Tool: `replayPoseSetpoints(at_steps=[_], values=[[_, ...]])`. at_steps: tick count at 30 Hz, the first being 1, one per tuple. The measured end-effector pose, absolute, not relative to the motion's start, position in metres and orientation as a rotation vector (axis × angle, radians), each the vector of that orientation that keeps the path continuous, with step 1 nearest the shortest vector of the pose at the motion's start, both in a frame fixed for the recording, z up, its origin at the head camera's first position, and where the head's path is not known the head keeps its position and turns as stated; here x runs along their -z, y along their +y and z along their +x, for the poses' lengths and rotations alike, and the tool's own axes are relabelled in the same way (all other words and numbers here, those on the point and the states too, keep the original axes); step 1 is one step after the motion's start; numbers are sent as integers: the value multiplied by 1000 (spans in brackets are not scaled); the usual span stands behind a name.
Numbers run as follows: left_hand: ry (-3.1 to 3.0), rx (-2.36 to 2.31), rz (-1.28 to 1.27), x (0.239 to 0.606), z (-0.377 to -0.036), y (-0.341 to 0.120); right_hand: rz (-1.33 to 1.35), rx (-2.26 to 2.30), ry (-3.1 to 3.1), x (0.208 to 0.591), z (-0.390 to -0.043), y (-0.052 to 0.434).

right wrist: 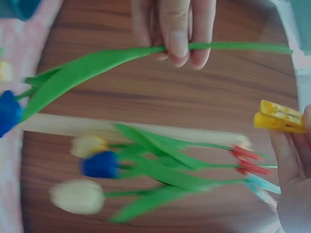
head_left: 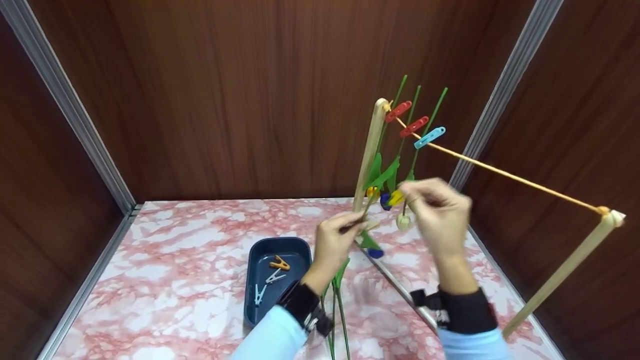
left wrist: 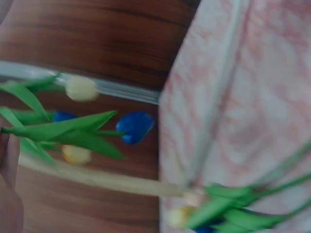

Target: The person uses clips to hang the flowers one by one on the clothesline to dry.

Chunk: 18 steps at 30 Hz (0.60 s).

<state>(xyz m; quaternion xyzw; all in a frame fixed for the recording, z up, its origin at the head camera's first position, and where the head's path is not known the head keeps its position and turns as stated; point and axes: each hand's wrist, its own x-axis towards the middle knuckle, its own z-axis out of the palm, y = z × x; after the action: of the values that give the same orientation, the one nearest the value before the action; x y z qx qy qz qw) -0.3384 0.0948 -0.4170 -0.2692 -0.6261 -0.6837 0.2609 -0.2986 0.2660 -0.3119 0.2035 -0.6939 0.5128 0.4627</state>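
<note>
Pegging appears to be the step in hand, a blue tulip [head_left: 375, 253] at 5 o'clock in the head view pinched by its stem in the left hand [head_left: 337, 242], a yellow clothespin [right wrist: 279, 116] gripped by the right hand [head_left: 441, 220], the next move probably calling for bringing both to the cord [head_left: 500, 170] at 3 o'clock.

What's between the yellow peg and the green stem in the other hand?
Nothing, just a bare gap! The right wrist view shows it: the right hand holds the yellow peg, the left hand holds the green stem, with brown wall behind.
</note>
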Motion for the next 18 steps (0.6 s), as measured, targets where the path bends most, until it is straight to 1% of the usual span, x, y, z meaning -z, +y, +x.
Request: replayPoseSetpoints(at_steps=[4, 9, 11, 18], values=[[-1750, 1824, -774, 383, -345, 114, 379, -1200, -1627, 279, -299, 275], [-1816, 1879, -723, 349, -352, 138, 177, -1253, -1577, 247, -298, 280], [-1854, 1890, -685, 340, -354, 146, 108, -1258, -1561, 239, -299, 281], [-1968, 1911, -649, 320, -358, 174, -57, -1035, -1592, 224, -305, 291]])
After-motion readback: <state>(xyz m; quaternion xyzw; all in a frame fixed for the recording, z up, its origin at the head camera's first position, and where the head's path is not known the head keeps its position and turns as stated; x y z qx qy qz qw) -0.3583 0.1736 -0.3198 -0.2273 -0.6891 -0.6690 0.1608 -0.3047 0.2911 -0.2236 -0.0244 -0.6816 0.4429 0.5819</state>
